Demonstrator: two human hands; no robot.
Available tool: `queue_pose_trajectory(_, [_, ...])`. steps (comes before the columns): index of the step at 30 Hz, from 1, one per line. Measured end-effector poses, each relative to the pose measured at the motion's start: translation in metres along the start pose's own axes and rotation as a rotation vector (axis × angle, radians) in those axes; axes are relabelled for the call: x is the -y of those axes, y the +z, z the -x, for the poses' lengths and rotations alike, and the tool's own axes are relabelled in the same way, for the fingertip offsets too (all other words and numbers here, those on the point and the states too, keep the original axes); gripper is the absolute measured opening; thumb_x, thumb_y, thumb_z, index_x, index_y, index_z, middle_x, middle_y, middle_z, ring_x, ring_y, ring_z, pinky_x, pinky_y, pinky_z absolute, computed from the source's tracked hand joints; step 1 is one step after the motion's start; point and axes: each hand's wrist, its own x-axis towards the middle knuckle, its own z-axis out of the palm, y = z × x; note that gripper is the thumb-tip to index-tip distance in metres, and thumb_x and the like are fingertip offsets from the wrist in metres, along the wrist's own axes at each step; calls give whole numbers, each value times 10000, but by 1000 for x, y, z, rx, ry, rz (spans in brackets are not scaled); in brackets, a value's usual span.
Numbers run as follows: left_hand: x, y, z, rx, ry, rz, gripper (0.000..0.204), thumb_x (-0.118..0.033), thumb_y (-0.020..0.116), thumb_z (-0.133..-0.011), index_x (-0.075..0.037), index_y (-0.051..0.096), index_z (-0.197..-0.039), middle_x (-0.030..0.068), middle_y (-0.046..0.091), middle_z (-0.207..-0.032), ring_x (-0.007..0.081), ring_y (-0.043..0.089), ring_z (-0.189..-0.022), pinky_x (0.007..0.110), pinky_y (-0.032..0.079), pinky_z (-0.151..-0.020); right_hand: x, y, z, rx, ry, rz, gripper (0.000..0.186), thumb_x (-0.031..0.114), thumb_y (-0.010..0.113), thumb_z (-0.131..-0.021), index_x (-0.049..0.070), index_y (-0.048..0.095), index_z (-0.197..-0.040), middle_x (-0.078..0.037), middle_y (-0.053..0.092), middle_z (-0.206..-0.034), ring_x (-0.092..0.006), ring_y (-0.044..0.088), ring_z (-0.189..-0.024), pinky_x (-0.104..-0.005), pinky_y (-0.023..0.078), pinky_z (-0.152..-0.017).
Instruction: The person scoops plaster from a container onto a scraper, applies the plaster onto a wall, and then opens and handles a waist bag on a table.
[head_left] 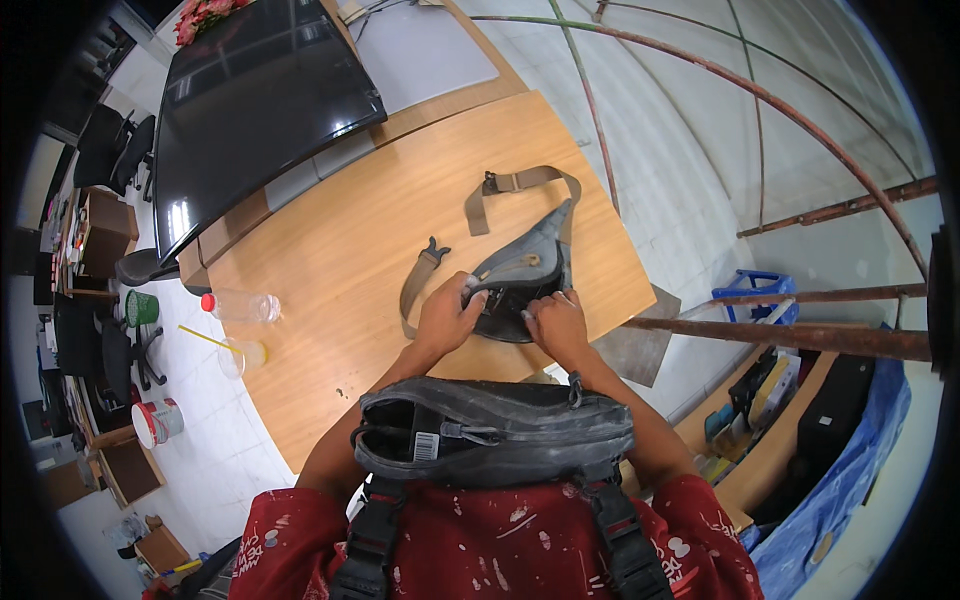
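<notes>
A grey and black waist bag (522, 264) lies on the wooden table, its dark mouth spread apart toward me. My left hand (447, 315) grips the bag's left edge, with the thumb lying over the rim. At the near right side, my right hand (558, 322) has its fingers closed on the rim of the opening. One tan strap (530, 178) curves across the tabletop beyond the bag. A shorter tan strap with a black buckle (432, 250) bends out on the left. The inside of the bag is too dark to make out.
The wooden table (330, 250) carries a clear bottle with a red cap (240, 306) and a plastic cup (242, 358) with a yellow straw at its left edge. A large black screen (265, 110) lies along the far left. Rusty metal bars (790, 341) stand right of the table.
</notes>
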Motion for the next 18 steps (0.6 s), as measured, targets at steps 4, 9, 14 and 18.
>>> queue_pose_trajectory(4, [4, 8, 4, -41, 2, 74, 181, -174, 639, -889, -25, 586, -976, 116, 635, -744, 219, 598, -643, 346, 465, -617, -1, 2, -14, -25, 28, 77, 123, 188, 647, -799, 85, 672, -861, -113, 661, -697, -262, 645, -754, -405, 436, -826])
queue_pose_trajectory(9, [8, 8, 7, -50, 27, 48, 171, -173, 634, -892, -32, 592, -981, 111, 632, -738, 207, 595, -639, 336, 461, -610, -17, 12, -43, 229, -86, 108, 138, 164, 607, -811, 69, 665, -893, -153, 684, -735, -297, 690, -678, -414, 532, -587])
queue_pose_trajectory(14, [5, 2, 10, -78, 24, 62, 180, -187, 635, -892, -30, 595, -971, 111, 622, -723, 209, 592, -637, 341, 457, -604, -17, 23, -48, 253, -92, 145, 159, 165, 605, -817, 59, 659, -923, -164, 692, -764, -305, 698, -702, -422, 554, -609])
queue_pose_trajectory(18, [2, -5, 13, -33, -47, 78, 189, -194, 634, -875, -34, 583, -963, 162, 626, -831, 344, 614, -767, 413, 478, -690, -16, 26, -47, 249, -89, 142, 153, 158, 592, -829, 61, 659, -927, -164, 692, -766, -306, 699, -704, -433, 553, -610])
